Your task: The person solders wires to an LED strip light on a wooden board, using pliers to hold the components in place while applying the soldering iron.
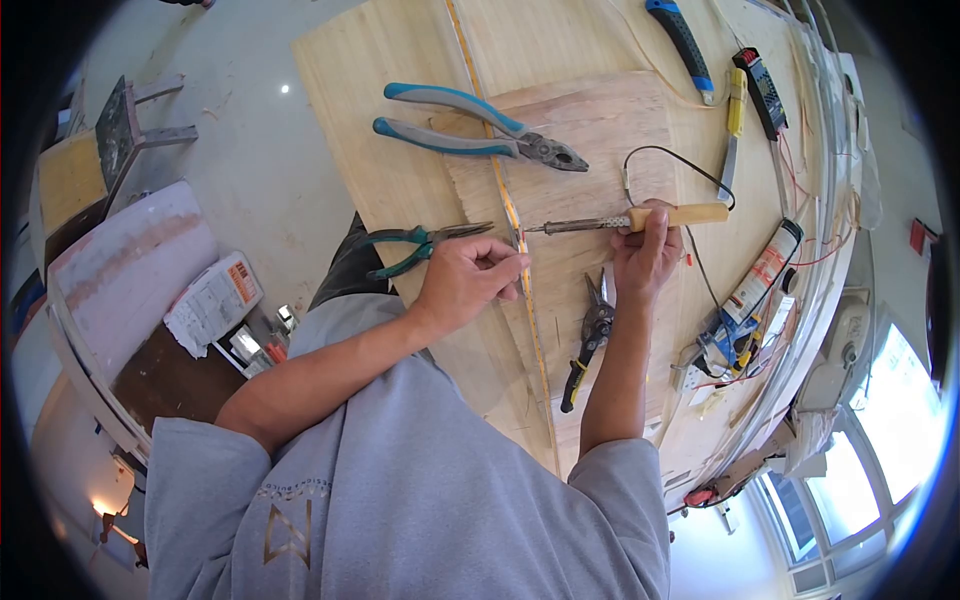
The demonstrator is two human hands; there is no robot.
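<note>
My right hand (646, 252) is closed around the handle of a soldering iron (690, 215), its metal tip pointing left and reaching a thin yellow-and-white LED strip (513, 215). Just below that tip, the thumb and finger of my left hand (465, 280) are pinched together at the strip's edge. What they grip, if anything, is too small to make out. Green-handled long-nose pliers (415, 240) lie behind my left hand. Larger blue-and-grey pliers (470, 125) rest above it across the strip. Black-and-yellow snips (590, 335) lie between my forearms.
The plywood sheet (370, 60) carries a blue-handled tool (682, 45), a yellow utility knife (735, 120), a dark box (762, 92) and a sealant tube (765, 270) in a gun. A black cord (695, 160) loops by the iron. A stool (120, 130) stands left.
</note>
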